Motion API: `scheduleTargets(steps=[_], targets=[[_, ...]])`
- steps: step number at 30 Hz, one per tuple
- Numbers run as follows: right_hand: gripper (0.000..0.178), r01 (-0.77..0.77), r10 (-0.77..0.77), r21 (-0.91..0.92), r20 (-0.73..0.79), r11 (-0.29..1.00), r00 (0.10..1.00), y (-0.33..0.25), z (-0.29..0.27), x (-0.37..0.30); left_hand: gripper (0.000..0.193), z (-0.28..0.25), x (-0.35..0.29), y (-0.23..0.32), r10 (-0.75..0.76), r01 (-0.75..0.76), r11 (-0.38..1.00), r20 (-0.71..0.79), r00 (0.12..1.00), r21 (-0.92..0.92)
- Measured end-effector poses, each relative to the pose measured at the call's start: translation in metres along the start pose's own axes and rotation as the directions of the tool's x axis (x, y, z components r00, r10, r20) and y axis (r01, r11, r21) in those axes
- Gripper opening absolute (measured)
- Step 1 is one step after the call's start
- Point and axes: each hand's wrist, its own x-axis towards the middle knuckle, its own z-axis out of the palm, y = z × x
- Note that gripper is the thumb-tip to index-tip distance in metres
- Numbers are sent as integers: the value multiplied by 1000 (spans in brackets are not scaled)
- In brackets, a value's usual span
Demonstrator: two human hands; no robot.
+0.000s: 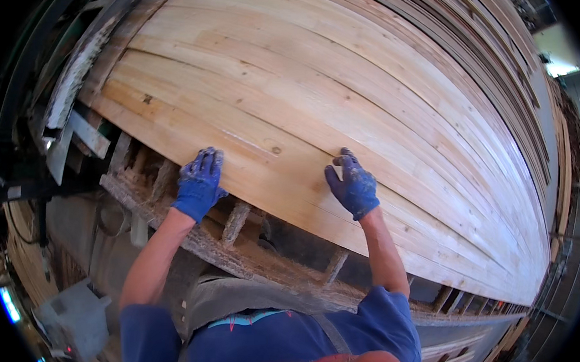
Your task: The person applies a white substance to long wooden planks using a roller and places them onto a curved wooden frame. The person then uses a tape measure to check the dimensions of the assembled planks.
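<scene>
Both my hands wear blue work gloves and rest on the nearest pale wooden plank (283,181) of a wide layer of long boards. My left hand (199,184) lies at the plank's near edge, fingers spread flat over the top, gripping the edge. My right hand (352,186) presses down on the same plank further right, fingers curled slightly, thumb out. The plank has small dark knots and runs from the upper left to the lower right.
Many more long planks (336,65) lie side by side beyond the near one. Under the boards a rough frame (193,230) with rollers and sawdust shows. A grey box (76,317) sits at the lower left, machine parts (67,128) at the left.
</scene>
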Motion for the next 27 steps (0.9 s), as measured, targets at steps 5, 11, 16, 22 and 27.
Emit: scheduleTargets(steps=[5, 11, 16, 22, 27], targets=[[31, -60, 58, 14, 118, 998, 991, 1, -29, 33, 99, -3, 0, 0, 7, -8, 998, -12, 1000, -60], [30, -106, 108, 28, -59, 994, 992, 41, -36, 90, 103, -4, 3, -1, 36, -39, 996, -30, 999, -83], [30, -167, 167, -33, -9, 985, 986, 74, -16, 107, 103, -1, 3, -1, 24, -25, 995, -18, 1000, -93], [35, -165, 171, -55, 118, 985, 978, 65, -25, 112, 102, -5, 2, 2, 8, -9, 997, -8, 1000, -77], [42, -69, 48, -178, -115, 982, 992, 91, -41, 160, 101, -4, 3, 1, 8, -11, 994, -21, 1000, -105]])
